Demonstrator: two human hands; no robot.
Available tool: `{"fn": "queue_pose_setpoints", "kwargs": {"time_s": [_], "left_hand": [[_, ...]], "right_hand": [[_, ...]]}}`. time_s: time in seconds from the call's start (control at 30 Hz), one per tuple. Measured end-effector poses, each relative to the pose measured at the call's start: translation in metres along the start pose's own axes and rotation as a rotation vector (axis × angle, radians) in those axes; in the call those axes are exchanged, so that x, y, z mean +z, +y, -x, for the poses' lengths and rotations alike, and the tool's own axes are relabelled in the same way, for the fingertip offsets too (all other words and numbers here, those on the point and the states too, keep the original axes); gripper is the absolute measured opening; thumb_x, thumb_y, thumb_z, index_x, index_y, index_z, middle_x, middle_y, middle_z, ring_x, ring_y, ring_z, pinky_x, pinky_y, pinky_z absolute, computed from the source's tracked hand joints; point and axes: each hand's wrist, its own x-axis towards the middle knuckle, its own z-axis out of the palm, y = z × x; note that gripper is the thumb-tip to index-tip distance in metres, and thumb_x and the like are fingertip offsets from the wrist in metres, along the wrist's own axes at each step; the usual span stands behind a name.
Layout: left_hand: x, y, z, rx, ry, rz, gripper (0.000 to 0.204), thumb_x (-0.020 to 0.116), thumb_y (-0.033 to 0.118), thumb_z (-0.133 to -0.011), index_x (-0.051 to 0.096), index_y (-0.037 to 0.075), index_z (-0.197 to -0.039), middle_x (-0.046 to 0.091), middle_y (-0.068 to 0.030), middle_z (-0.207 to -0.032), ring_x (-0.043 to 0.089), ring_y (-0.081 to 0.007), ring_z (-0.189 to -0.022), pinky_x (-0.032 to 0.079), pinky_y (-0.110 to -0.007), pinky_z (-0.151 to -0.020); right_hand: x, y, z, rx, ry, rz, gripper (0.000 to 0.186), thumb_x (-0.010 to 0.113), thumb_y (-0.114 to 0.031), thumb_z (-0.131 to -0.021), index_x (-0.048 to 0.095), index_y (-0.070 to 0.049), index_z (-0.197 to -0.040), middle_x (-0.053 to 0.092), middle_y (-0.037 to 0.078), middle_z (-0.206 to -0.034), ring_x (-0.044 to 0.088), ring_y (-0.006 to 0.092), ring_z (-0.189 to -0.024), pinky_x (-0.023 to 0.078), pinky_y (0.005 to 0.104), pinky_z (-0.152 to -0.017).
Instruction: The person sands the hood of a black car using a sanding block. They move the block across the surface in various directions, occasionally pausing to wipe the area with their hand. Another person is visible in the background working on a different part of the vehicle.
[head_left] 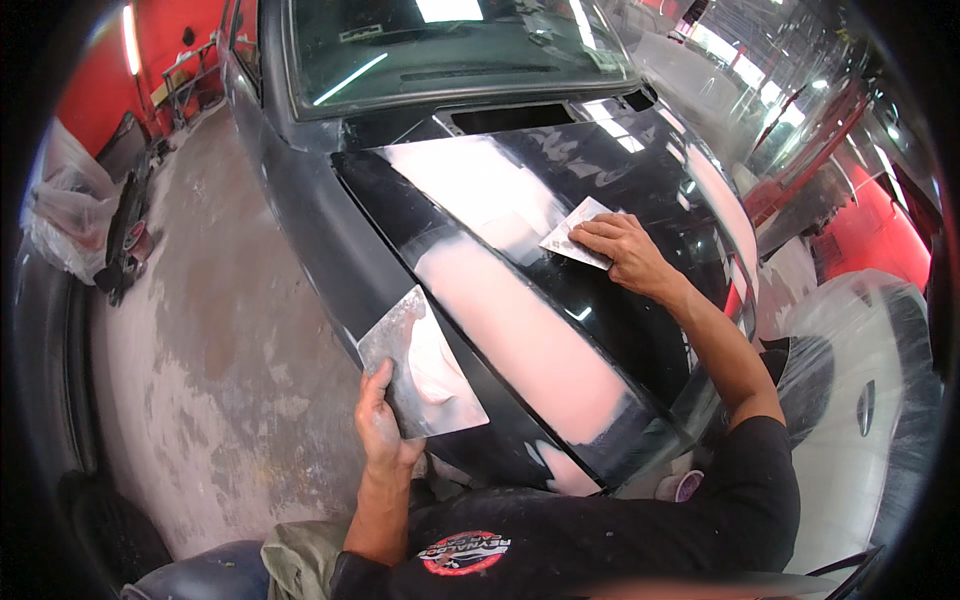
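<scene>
My left hand [383, 425] grips a square metal board [385, 355] by its left edge, over the front left fender. A lump of pale putty [430, 370] lies on the board. My right hand [630, 250] holds a flat, pale spreader [570, 240], fingers pressed on it, at the lower end of a whitish filler patch [465, 185] on the black car hood [630, 330]; whether it touches the surface I cannot tell for sure. A long pinkish filler strip [515, 345] runs along the hood between my two hands.
The windshield [455, 60] is beyond the hood. Plastic-wrapped parts [75, 210] lie along the left by a red wall [100, 80]. A pale panel under plastic [845, 440] stands at the right. A small purple-filled container [683, 486] sits low by the car's front.
</scene>
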Motion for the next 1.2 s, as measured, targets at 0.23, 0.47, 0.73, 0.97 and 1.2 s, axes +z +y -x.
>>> {"fn": "queue_pose_setpoints", "kwargs": {"time_s": [0.23,0.47,0.73,0.97,1.2], "left_hand": [[0.020,-0.012,-0.016,0.058,0.008,0.040,0.035,0.053,0.022,-0.097,0.055,0.001,-0.125,0.066,-0.0128,-0.117,0.064,-0.0269,-0.106,0.049,-0.043,-0.098],[0.037,0.020,-0.014,0.070,0.016,0.197,0.036,0.055,0.024,-0.097,0.058,-0.001,-0.123,0.068,-0.0132,-0.114,0.065,-0.0266,-0.104,0.048,-0.042,-0.099],[0.010,0.036,-0.024,0.375,0.092,-0.054,0.033,0.056,0.014,-0.098,0.053,0.004,-0.130,0.063,-0.0069,-0.121,0.060,-0.0162,-0.110,0.046,-0.032,-0.098],[0.025,0.028,-0.032,0.629,-0.031,-0.195,0.030,0.052,0.014,-0.101,0.054,0.003,-0.129,0.062,-0.0067,-0.121,0.059,-0.0150,-0.108,0.044,-0.031,-0.097],[0.050,0.008,-0.028,0.673,-0.038,-0.272,0.028,0.053,0.013,-0.100,0.056,0.003,-0.126,0.063,-0.0062,-0.117,0.059,-0.0149,-0.107,0.044,-0.030,-0.096]], "right_hand": [[-0.035,-0.072,-0.021,0.084,0.457,-0.267,0.047,0.061,0.007,-0.079,0.062,-0.003,-0.125,0.062,0.018,-0.122,0.058,0.0333,-0.116,0.047,0.0420,-0.098],[-0.015,-0.152,-0.030,-0.523,0.215,-0.134,0.045,0.067,0.000,-0.075,0.063,-0.006,-0.119,0.060,0.012,-0.119,0.057,0.0317,-0.115,0.046,0.0484,-0.102],[-0.016,-0.111,-0.106,-0.260,0.330,-0.144,0.057,0.062,0.011,-0.073,0.066,-0.010,-0.126,0.061,0.011,-0.125,0.058,0.0324,-0.114,0.047,0.0432,-0.096],[-0.042,-0.182,-0.066,-0.478,0.065,-0.140,0.062,0.068,-0.001,-0.066,0.067,-0.019,-0.125,0.059,0.009,-0.123,0.055,0.0323,-0.113,0.044,0.0465,-0.091],[-0.032,-0.184,-0.049,-0.468,0.024,-0.032,0.062,0.071,-0.009,-0.069,0.063,-0.027,-0.128,0.057,0.003,-0.121,0.052,0.0272,-0.114,0.040,0.0473,-0.093]]}}
